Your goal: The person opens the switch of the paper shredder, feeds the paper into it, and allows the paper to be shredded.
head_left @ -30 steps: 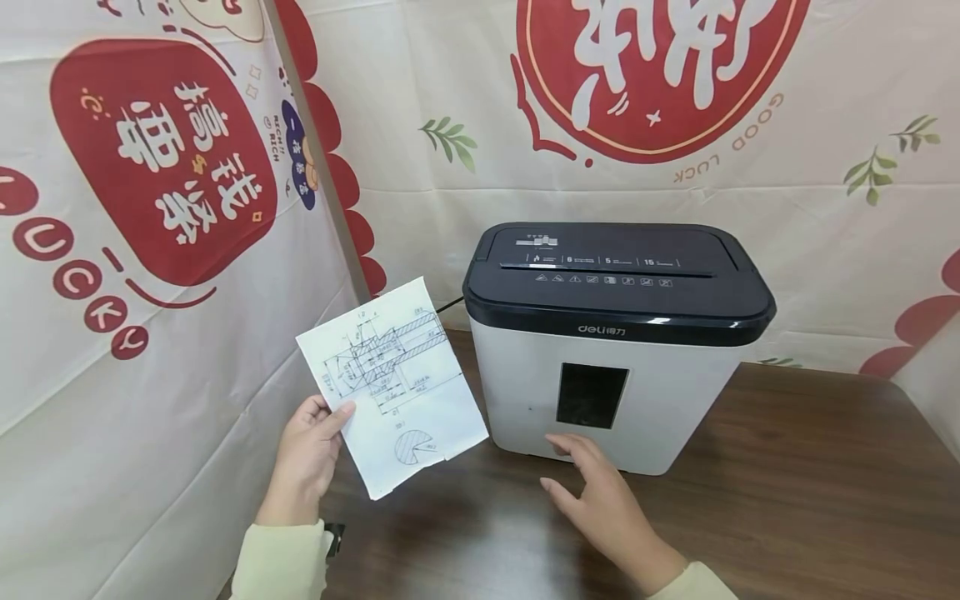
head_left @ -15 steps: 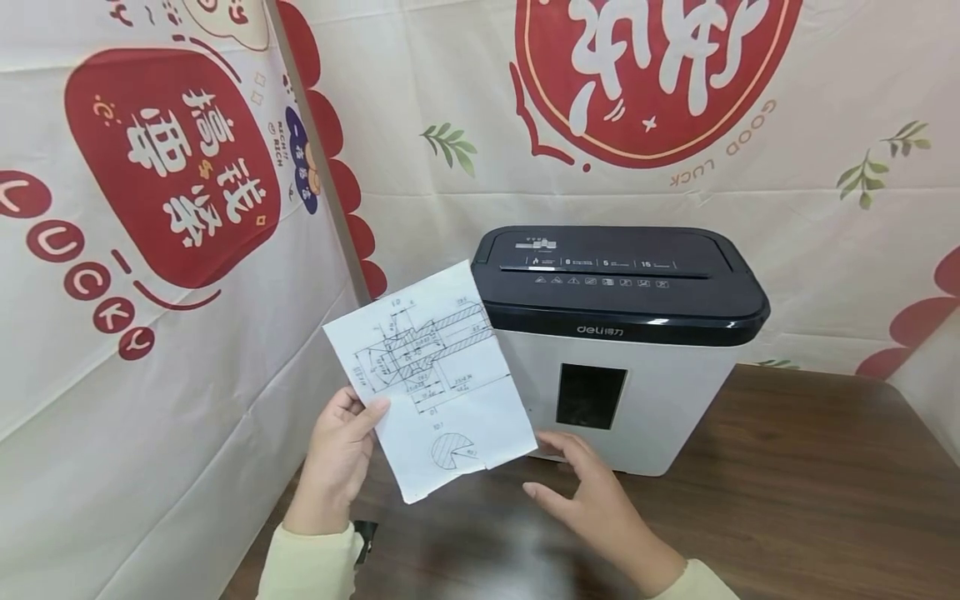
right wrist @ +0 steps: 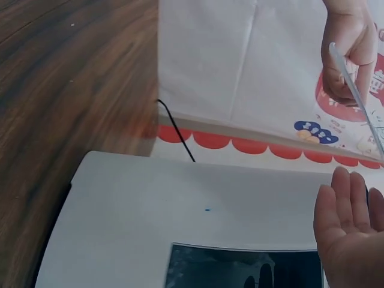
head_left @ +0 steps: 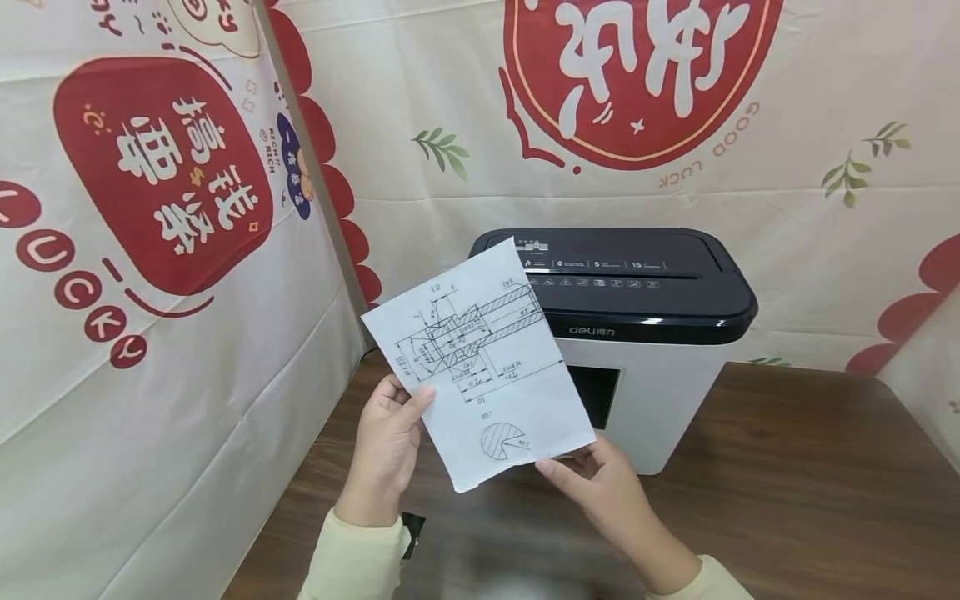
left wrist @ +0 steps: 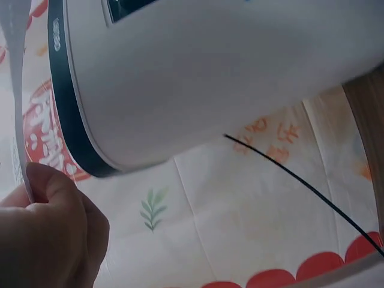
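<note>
A white sheet of paper [head_left: 480, 375] with a technical drawing is held tilted in front of the paper shredder [head_left: 667, 367]. My left hand [head_left: 386, 442] pinches the paper's left edge, thumb on the drawing side. The left wrist view shows that pinch from the side, with the paper edge-on above the left hand [left wrist: 51, 222]. At the paper's lower right corner is my right hand [head_left: 607, 492], thumb by the bottom edge and fingers partly behind the sheet. In the right wrist view the right hand's fingers [right wrist: 343, 201] are straight, close to the paper's edge [right wrist: 354, 90].
The shredder has a dark top [head_left: 637, 254] with a feed slot and a dark front window [head_left: 596, 396]. It stands on a brown wooden table [head_left: 795, 467]. A black cable [left wrist: 294, 180] runs from it. Printed cloth walls [head_left: 420, 75] enclose the back and left.
My left hand has carried the paper right and slightly up, so it covers more of the shredder's front. The right hand, earlier apart from the paper, is now at its lower right corner.
</note>
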Demonstrator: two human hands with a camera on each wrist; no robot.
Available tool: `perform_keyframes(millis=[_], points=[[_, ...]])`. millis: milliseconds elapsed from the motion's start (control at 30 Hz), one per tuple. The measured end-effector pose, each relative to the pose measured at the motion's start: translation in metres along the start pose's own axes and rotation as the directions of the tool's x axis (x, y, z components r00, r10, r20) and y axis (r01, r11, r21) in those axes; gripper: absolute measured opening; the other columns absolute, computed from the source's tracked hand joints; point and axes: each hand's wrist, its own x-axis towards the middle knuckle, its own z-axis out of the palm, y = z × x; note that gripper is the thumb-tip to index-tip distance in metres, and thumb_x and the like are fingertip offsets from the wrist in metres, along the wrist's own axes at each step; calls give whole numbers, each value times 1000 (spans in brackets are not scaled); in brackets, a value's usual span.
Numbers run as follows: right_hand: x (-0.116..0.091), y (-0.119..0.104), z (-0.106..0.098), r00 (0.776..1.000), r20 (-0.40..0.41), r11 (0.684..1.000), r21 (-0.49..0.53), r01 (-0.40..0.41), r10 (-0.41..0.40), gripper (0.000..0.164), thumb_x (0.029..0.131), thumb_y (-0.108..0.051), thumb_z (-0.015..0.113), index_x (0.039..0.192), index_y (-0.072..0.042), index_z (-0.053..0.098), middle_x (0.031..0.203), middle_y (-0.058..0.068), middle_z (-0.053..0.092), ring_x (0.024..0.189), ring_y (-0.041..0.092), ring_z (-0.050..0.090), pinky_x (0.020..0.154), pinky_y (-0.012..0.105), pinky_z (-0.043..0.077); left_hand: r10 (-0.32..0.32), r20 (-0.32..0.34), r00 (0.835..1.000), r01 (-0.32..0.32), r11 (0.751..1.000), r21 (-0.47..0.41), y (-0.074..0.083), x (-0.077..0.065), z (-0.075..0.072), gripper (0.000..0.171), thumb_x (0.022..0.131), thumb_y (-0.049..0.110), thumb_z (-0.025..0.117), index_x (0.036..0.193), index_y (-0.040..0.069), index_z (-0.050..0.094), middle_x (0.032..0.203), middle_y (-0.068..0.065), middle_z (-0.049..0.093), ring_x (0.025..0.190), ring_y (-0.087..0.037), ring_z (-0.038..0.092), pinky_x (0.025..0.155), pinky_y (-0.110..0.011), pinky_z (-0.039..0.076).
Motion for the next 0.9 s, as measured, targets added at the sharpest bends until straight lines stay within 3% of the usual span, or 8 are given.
perform_keyframes(millis=[200, 433, 533, 700, 900], points=[[1, -16, -5, 987, -104, 993, 24, -119, 121, 39, 88, -13, 71, 123, -3, 57, 115, 11, 65, 96, 9, 63, 80, 21, 51, 26, 15, 1000, -26, 999, -30, -2, 1, 16, 25, 94, -6, 53, 118, -1, 47, 111, -3, 63, 101, -16, 62, 85, -26, 50], [7, -27, -16, 968, -201, 988, 12, -153, 152, 35, 90, -13, 69, 121, 0, 59, 111, 9, 67, 90, 3, 60, 80, 19, 48, 33, 26, 999, -30, 996, -82, -1, 2, 33, 28, 94, -5, 53, 122, -2, 45, 115, -6, 62, 102, -17, 62, 85, -26, 51], [10, -34, -24, 961, -227, 987, -8, -163, 157, 35, 91, -16, 68, 122, 0, 60, 108, 1, 70, 93, 1, 60, 81, 17, 46, 29, 55, 998, -25, 996, -84, 1, 2, 39, 31, 95, -4, 53, 125, -2, 45, 118, -7, 61, 103, -17, 62, 86, -27, 51], [16, -46, -38, 965, -235, 993, 27, -114, 117, 35, 93, -14, 65, 120, 5, 57, 93, -17, 69, 89, 2, 63, 79, 19, 48, 15, 127, 992, -5, 997, -79, 6, 5, 48, 37, 95, -3, 53, 131, 1, 45, 123, -9, 61, 106, -18, 62, 89, -29, 50], [23, -59, -57, 976, -219, 1000, 24, -9, 14, 33, 93, -11, 64, 121, 5, 54, 93, -16, 70, 86, 3, 67, 78, 17, 51, 15, 245, 969, -2, 999, -51, 18, 10, 58, 42, 96, -2, 52, 136, 6, 44, 130, -10, 57, 111, -20, 60, 94, -31, 49]])
